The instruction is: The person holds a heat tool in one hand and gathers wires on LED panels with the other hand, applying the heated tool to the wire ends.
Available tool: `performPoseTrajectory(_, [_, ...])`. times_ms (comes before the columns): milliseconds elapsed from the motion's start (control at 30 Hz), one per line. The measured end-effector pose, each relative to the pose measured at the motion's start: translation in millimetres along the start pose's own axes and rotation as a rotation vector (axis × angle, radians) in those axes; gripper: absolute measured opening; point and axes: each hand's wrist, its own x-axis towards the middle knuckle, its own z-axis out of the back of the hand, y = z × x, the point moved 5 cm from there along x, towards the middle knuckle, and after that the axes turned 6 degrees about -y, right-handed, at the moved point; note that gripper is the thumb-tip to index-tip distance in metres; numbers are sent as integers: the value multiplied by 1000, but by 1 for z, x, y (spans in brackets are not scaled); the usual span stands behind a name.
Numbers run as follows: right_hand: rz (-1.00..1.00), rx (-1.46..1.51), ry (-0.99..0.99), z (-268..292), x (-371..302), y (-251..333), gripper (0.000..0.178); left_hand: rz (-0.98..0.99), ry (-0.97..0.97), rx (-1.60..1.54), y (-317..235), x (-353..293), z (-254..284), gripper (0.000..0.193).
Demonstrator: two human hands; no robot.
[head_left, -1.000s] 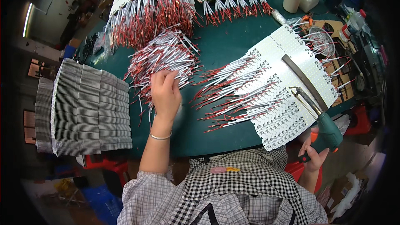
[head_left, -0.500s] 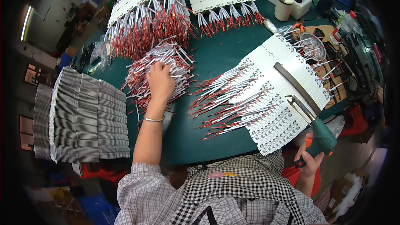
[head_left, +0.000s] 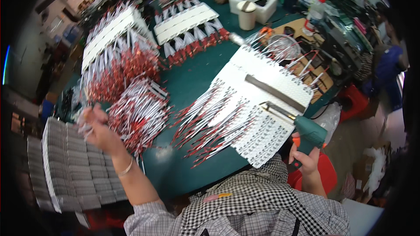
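Green plastic forms the body of the pistol-grip soldering gun, its handle clamped in the curled fingers of the right hand. Its metal nose reaches over the white circuit-board panel; whether the two touch, I cannot tell. Red-and-white wires fan from the panel's left part onto the green tabletop, and a dark flat bar lies across the panel. The left hand is raised just beside the loose wire heap, over the grey ribbed stack; its fingers are too blurred to show whether they are apart, together or closed on a wire. Past the heap sit piled wired boards, their red ends hanging close to it.

Should the right grip slacken, the nose (if hot, which the view cannot show) might scorch the panel or melt insulation. Anything brushing low could drag the fanned wires askew. So tangled a heap might give up several wires at one pull, or snag the hanging ends.
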Motion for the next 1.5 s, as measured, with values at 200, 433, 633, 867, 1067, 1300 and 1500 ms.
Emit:
performPoseTrajectory(200, [23, 0, 6, 6, 2, -1, 55, 280, 192, 4, -10, -91, -28, 11])
performPoseTrajectory(433, [27, -48, 22, 14, 1, 12, 53, 410, 15, -255, 22, -151, -27, 27])
performPoseTrajectory(633, [114, -60, -63, 12, 6, 32, 49, 515, 82, -280, 37, -145, -12, 25])
performPoseTrajectory(867, [186, -139, -169, 14, 11, 46, 58, 351, 6, -200, 37, -155, -30, 56])
performPoseTrajectory(1067, [193, -163, -105, 18, 15, 35, 57, 549, 30, -268, 60, -159, -30, 31])
performPoseTrajectory(1300, [197, -150, -113, 15, 17, 33, 59, 653, 240, -179, 32, -157, -54, 18])
performPoseTrajectory(1500, [113, -115, -108, 18, 10, 28, 54, 416, 605, 72, 3, -166, -98, 14])
